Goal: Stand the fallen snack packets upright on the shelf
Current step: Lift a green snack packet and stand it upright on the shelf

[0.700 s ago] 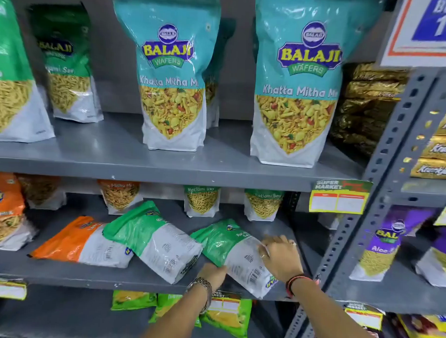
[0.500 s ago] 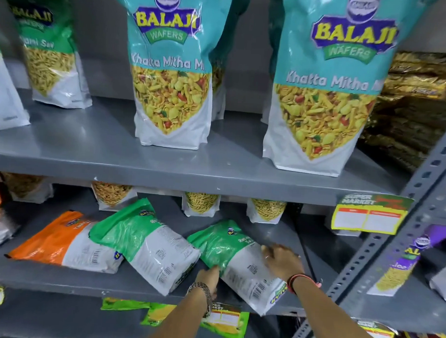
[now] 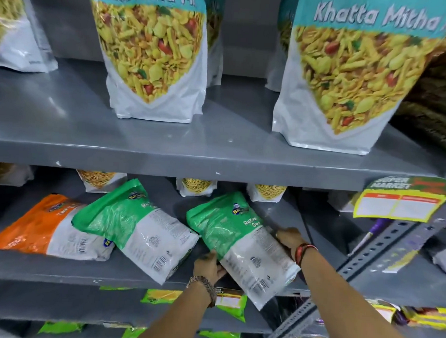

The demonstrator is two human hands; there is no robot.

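Three fallen packets lie on the middle grey shelf (image 3: 59, 270). At the right is a green-and-white Ratlami Sev packet (image 3: 239, 243), its bottom end hanging over the shelf's front edge. My left hand (image 3: 207, 266) grips its left edge from below. My right hand (image 3: 289, 239) grips its right edge. A second green packet (image 3: 135, 229) lies flat to its left, overlapping an orange packet (image 3: 43, 227) at the far left.
Upright small packets (image 3: 197, 187) stand at the back of the same shelf. Big Khatta Mitha bags (image 3: 155, 53) stand on the shelf above. A yellow price tag (image 3: 399, 202) hangs at the right by the slotted steel upright (image 3: 382, 250). Green packets fill the shelves below.
The camera has moved closer and lower. Both hands now hold the right green packet by its sides; its bottom end has slid out over the shelf's front edge.
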